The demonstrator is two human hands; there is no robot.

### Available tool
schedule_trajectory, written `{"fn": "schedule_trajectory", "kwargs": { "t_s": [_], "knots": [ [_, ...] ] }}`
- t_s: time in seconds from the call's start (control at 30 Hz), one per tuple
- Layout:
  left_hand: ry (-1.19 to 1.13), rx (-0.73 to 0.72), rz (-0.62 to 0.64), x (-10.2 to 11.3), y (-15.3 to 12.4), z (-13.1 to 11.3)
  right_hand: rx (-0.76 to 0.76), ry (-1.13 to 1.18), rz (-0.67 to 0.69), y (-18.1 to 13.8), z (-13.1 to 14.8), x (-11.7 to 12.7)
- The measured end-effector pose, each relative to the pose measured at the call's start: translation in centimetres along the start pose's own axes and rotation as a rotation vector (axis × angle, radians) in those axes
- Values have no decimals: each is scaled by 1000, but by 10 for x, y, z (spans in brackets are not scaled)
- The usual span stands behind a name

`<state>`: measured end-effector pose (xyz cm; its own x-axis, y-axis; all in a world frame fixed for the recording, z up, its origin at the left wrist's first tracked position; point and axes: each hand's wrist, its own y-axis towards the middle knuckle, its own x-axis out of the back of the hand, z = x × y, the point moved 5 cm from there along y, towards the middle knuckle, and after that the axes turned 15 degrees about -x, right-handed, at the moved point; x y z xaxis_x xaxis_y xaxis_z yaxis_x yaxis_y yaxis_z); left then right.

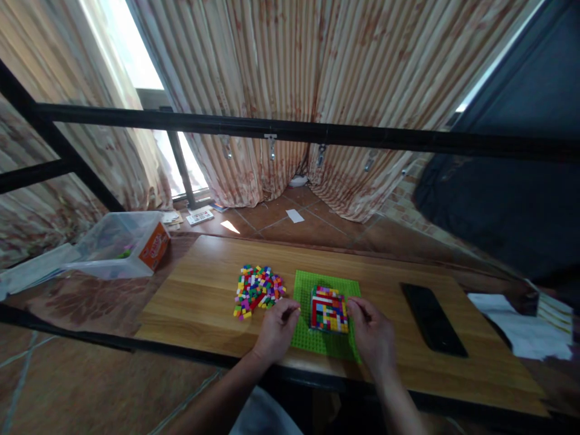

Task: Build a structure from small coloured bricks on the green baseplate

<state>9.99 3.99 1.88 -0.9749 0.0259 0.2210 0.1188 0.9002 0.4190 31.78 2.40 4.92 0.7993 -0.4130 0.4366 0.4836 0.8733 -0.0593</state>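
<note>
A low, multicoloured block of toy bricks [329,310] stands on a green baseplate [302,337]. At the plate's left edge is my left hand [277,329], its thumb and forefinger pinched together; whatever sits between the tips is too small to name. My right hand [375,333] is closed in a pinch close against the right side of the brick block. Its fingertips hide what they hold, if anything. Left of the plate lies a loose pile of small bricks [259,289] in many colours, just beyond my left hand.
A black phone-like slab [434,318] lies on the wooden table [190,302] at the right. White papers [521,329] are past the table's right end. A clear plastic bin [115,244] stands beyond the left end. A black metal rail [281,128] crosses behind, before curtains.
</note>
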Motion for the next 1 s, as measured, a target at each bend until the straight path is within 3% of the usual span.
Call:
{"fn": "schedule_trajectory", "kwargs": {
  "t_s": [0.13, 0.3, 0.43, 0.73, 1.0],
  "knots": [
    [24, -15, 6, 1, 1, -2, 16, 69, -30, 20, -10, 3],
    [58, -24, 32, 1, 2, -3, 19, 129, 30, 35, -19, -15],
    [87, -39, 47, 1, 2, -2, -9, 156, 84, 40, -25, -23],
    [76, -41, 57, 0, 3, -2, -9, 240, 71, 43, -28, -28],
    [106, -51, 59, 0, 2, -5, -189, 370, 172, 45, -31, -35]
  ]
}}
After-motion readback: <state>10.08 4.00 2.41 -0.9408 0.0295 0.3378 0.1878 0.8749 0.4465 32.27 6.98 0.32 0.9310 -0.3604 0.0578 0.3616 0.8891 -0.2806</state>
